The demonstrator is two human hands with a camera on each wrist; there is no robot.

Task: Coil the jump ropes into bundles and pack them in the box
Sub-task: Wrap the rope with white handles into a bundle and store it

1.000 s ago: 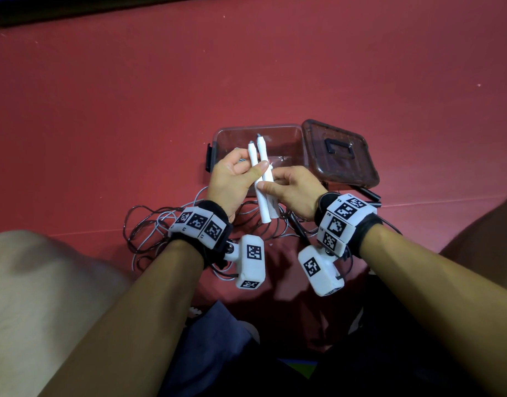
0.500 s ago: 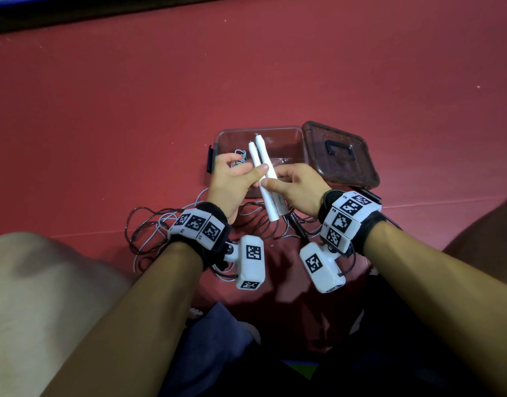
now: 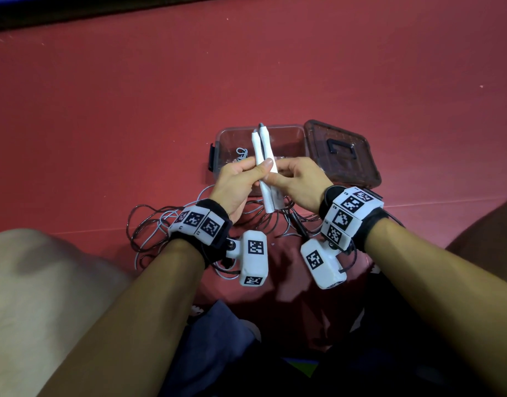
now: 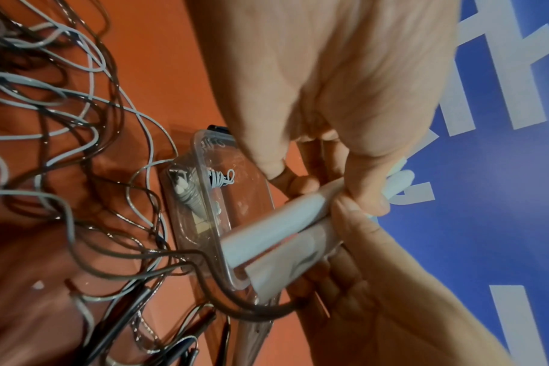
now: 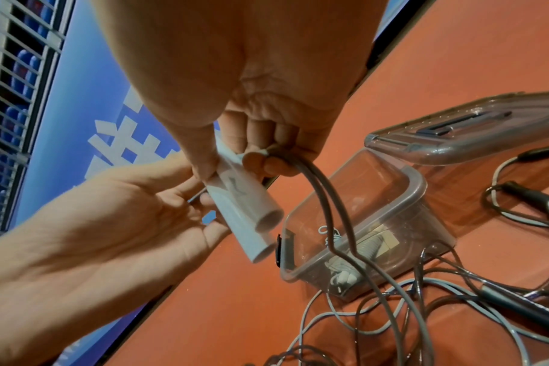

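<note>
Now | white handles (image 3: 264, 164) pinched between left hand (image 3: 237, 184), right hand (image 3: 301, 181)

— What colour are the two handles (image 3: 264, 164)?
— White, against the dark red floor (image 3: 132, 110).
— And the loose ropes (image 3: 152, 227) near its bottom edge?
— Some pale grey, some dark brown or black.
— The box (image 3: 292, 138)?
— Clear plastic with black latches; its lid (image 3: 342, 156) is smoky clear with a black handle.
— The wrist bands (image 3: 199, 222)?
— White blocks printed with black square marker patterns, on black straps.
</note>
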